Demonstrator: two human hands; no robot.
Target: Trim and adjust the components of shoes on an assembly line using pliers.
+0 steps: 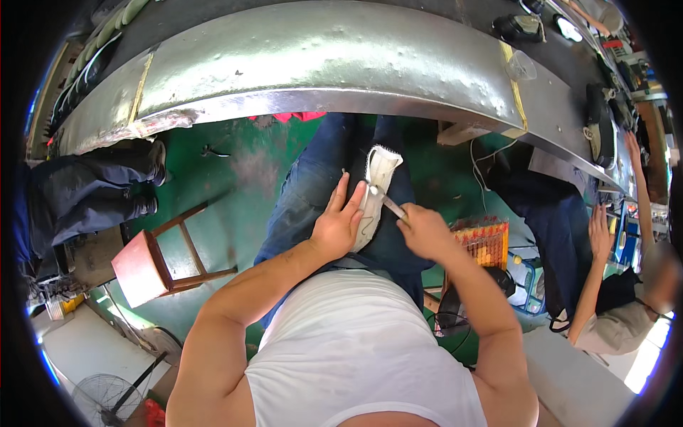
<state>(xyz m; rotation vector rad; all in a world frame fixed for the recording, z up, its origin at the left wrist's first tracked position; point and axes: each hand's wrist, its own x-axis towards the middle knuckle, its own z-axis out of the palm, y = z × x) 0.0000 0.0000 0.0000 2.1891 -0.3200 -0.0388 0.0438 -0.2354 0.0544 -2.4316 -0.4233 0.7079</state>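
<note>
The right hand [425, 231] grips a hammer [392, 206], its head beside the spread fingers of the left hand [337, 226] at the white shoe piece [383, 165] on the lap [304, 196], so a slipping blow could catch a fingertip.

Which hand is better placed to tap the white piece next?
Likely the right hand: it grips the hammer, its head over the white piece. The left hand, at its edge, shows no tool.

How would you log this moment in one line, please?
Left hand: against long white shoe-shaped piece | Right hand: gripping silver hammer-like tool, head at piece | Nearby: red-seated wooden stool
</note>
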